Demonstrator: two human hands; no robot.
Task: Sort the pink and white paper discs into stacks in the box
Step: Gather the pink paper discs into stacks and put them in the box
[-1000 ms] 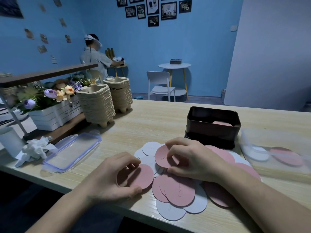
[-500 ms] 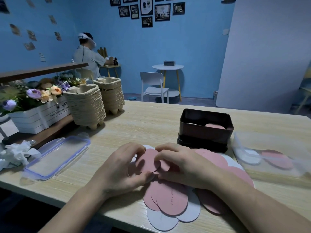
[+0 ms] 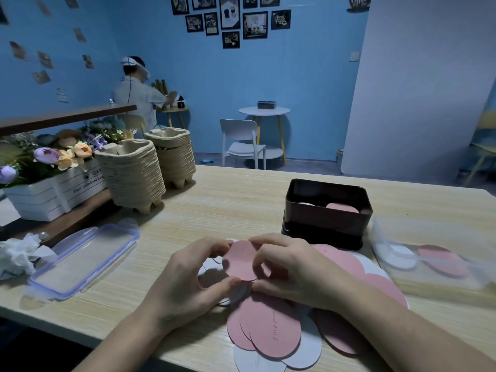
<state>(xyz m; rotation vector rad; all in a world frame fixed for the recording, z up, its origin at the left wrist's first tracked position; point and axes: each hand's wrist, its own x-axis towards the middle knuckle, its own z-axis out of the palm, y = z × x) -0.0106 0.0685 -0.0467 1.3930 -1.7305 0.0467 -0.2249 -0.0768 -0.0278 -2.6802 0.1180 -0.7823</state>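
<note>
Both hands meet over a loose spread of pink and white paper discs (image 3: 273,331) on the wooden table. My left hand (image 3: 188,285) and my right hand (image 3: 292,272) together pinch a small stack of pink discs (image 3: 240,260), lifted slightly above the spread. White discs (image 3: 214,276) lie beneath my left fingers. Behind my right hand stands the dark rectangular box (image 3: 326,218), holding a pink disc (image 3: 342,208) on its right side and a pale disc (image 3: 306,204) on its left.
A clear plastic lid (image 3: 83,260) lies at the left, crumpled tissue (image 3: 18,253) beside it. Two stacks of pulp trays (image 3: 131,173) and a white flower crate (image 3: 53,191) stand at the back left. A clear container (image 3: 429,261) holding discs sits at the right.
My left hand brought its pink disc rightward to meet my right hand's disc. Both hands now hold the pink discs together, raised a little off the spread.
</note>
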